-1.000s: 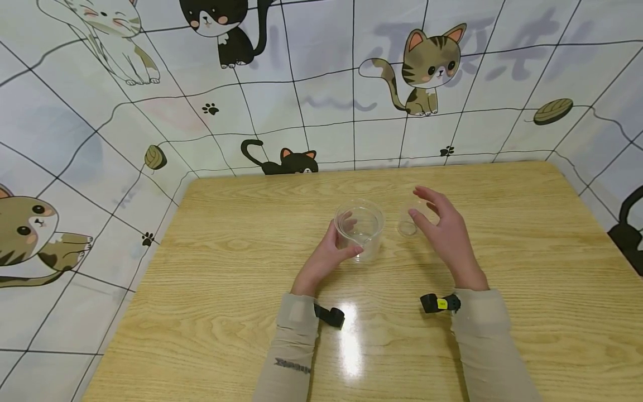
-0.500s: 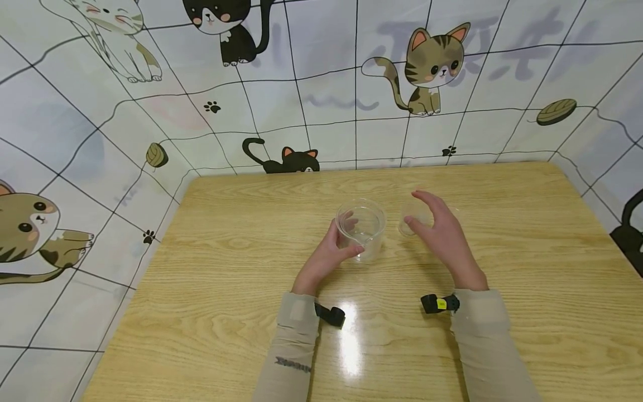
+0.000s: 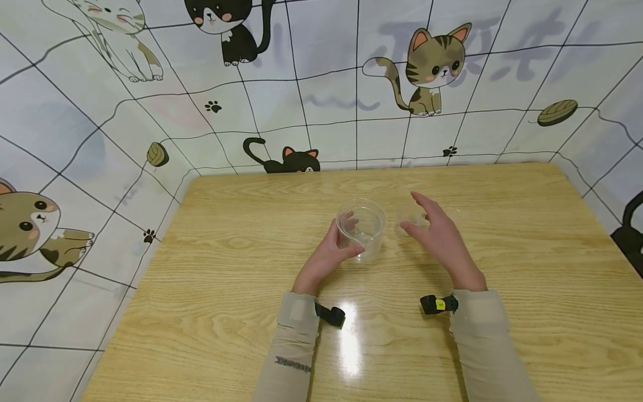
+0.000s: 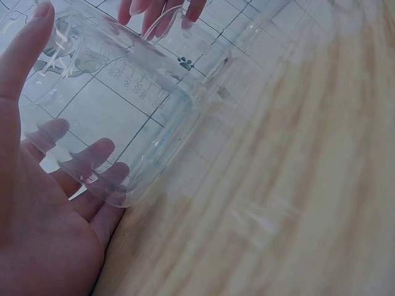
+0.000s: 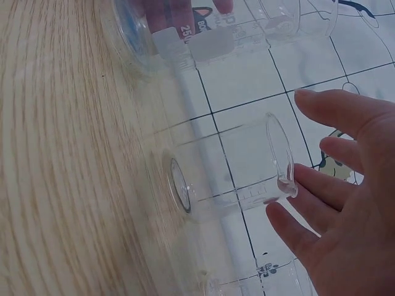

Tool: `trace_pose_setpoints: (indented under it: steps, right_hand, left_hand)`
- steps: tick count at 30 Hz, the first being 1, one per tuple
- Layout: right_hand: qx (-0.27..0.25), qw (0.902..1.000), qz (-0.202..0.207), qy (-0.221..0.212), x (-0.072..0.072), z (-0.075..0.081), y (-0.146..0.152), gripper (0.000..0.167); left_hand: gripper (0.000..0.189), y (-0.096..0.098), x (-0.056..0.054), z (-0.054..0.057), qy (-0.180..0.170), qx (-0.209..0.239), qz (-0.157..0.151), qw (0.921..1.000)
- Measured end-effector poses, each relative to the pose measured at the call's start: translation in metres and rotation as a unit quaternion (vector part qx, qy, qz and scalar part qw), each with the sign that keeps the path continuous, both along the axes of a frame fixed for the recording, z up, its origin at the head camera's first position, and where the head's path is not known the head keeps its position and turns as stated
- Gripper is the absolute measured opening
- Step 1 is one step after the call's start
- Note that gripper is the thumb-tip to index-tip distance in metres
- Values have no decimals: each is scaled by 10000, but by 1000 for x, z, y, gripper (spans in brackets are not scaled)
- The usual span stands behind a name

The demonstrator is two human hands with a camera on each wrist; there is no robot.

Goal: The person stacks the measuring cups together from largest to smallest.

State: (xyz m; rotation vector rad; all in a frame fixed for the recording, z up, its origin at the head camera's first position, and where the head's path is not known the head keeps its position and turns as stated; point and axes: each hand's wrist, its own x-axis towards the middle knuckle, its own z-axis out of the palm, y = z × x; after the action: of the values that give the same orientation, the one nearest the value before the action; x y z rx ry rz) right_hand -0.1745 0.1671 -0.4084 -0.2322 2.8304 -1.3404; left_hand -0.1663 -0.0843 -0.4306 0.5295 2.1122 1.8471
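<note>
A large clear beaker (image 3: 370, 226) with printed graduations stands upright on the wooden table. My left hand (image 3: 326, 250) grips its side, thumb at the near wall and fingers round the far side. Just right of it is a smaller clear beaker (image 5: 225, 163), upright and close beside the larger one. My right hand (image 3: 442, 237) is at the small beaker with thumb and fingers spread apart. In the right wrist view its fingertips (image 5: 282, 217) are right at the small beaker's rim, while the thumb stands away from the glass.
Another clear glass vessel (image 5: 265, 285) shows partly at the bottom of the right wrist view, mostly hidden behind my right hand in the head view. The wooden table (image 3: 226, 245) meets a cat-patterned tiled backdrop (image 3: 331, 95) at the back and sides.
My right hand has shifted slightly left, and the small beaker now stands a little nearer the large one. The right thumb and fingers have spread. My left hand keeps its grip on the large beaker.
</note>
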Motion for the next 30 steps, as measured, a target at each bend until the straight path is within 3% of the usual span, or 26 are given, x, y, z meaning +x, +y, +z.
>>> trace_pose_setpoints:
  steps: [16,30]
  right_hand:
    - [27,9992,267,313,-2,-5,-5,63]
    - [-273,9988,374,-186,-7,-13,-6,75]
  left_hand:
    - [80,0,1,0,40,79,4,10000]
    - [81,1,1,-1,52,121,76,9999]
